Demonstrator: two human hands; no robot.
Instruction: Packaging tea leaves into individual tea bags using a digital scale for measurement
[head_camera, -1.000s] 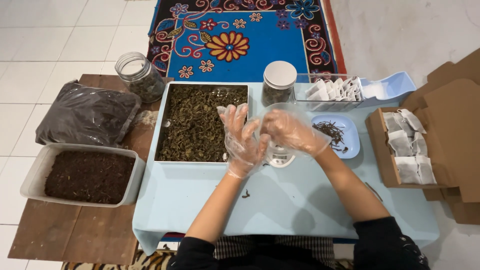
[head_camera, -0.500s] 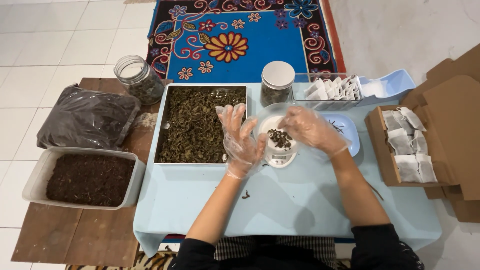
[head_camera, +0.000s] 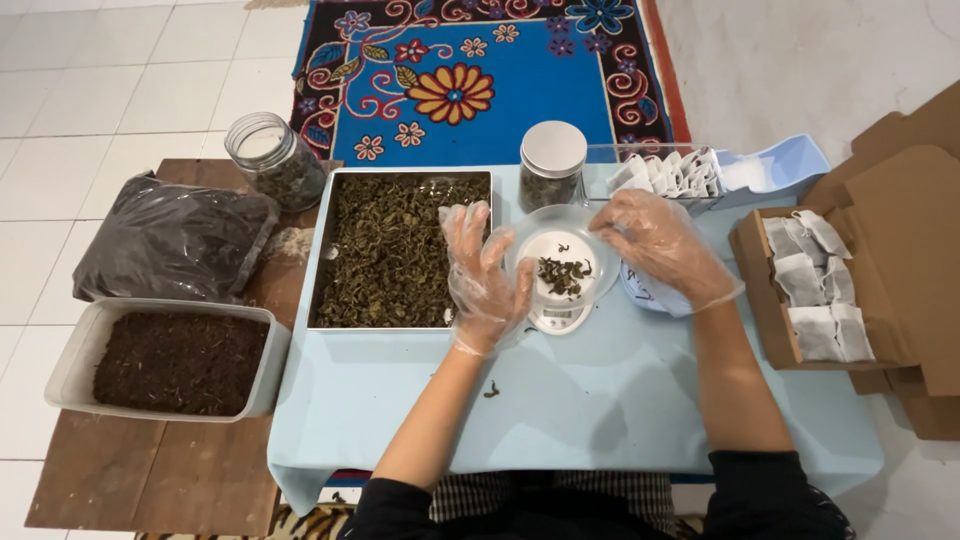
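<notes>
While your left hand (head_camera: 487, 278) stays put beside the clear bowl (head_camera: 561, 262) on the small scale (head_camera: 560, 316), fingers spread and holding nothing, your right hand (head_camera: 658, 243) has moved right, off the bowl, over the blue plate (head_camera: 640, 290). Its fingers are loosely curled; can't tell if they hold anything. Tea leaves (head_camera: 563, 274) now sit exposed in the bowl, on the blue surface (head_camera: 580, 400).

Both hands wear loose, clear, crinkled plastic gloves: the left hand (head_camera: 487, 278) and the right hand (head_camera: 655, 245). Each glove ends in a baggy cuff at the wrist. Below the cuffs the forearms are bare. Black sleeves (head_camera: 770, 495) are pushed up near the elbows, and checked fabric (head_camera: 545, 492) shows between them.
</notes>
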